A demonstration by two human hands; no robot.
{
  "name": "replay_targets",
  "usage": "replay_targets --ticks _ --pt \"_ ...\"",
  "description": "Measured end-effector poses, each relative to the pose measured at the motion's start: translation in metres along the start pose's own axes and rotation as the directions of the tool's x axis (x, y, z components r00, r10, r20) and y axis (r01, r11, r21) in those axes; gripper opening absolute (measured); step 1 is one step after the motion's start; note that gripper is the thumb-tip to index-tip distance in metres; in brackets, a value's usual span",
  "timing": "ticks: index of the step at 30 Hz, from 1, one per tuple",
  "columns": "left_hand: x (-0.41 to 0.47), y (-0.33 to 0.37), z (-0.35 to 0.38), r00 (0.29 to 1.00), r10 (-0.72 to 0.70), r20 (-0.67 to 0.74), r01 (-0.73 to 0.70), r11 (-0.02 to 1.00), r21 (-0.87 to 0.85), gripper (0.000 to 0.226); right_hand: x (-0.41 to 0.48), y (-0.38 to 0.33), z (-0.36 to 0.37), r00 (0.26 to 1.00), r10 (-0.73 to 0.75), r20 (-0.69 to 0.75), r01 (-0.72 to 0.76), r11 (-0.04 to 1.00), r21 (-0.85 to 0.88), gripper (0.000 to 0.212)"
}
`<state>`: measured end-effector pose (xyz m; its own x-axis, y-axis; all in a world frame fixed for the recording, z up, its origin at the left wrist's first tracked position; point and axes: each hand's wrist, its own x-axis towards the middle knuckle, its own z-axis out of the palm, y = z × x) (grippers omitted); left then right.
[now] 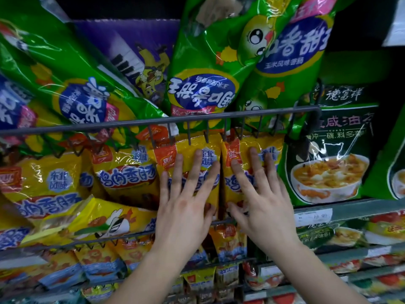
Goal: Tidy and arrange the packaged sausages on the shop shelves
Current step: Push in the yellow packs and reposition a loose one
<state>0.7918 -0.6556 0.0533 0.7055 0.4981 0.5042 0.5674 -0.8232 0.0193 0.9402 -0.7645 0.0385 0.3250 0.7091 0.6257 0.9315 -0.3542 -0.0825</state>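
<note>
two yellow sausage packs hang side by side under the wire rail (153, 122). our left hand (182, 207) lies flat on the left pack (190, 148), our right hand (263, 207) on the right pack (243, 145), fingers straight and spread wide. green packs (206, 62) lean above.

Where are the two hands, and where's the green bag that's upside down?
left hand (186, 207): head view, back of the hand.
right hand (265, 205): head view, back of the hand.
upside-down green bag (202, 91): head view, its blue label.
</note>
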Motion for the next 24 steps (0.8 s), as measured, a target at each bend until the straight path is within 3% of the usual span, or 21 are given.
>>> replay_targets --ticks 12,24 --pt "0.021 0.002 0.003 0.999 0.017 0.046 -0.017 1.000 0.009 0.108 0.016 0.004 -0.005 0.994 0.062 0.093 -0.056 0.996 -0.064 0.095" --pt "-0.007 0.001 -0.018 1.000 -0.004 0.002 0.004 0.995 -0.101 0.084 -0.001 -0.004 -0.011 0.999 0.033 0.009 -0.033 0.999 -0.002 0.090"
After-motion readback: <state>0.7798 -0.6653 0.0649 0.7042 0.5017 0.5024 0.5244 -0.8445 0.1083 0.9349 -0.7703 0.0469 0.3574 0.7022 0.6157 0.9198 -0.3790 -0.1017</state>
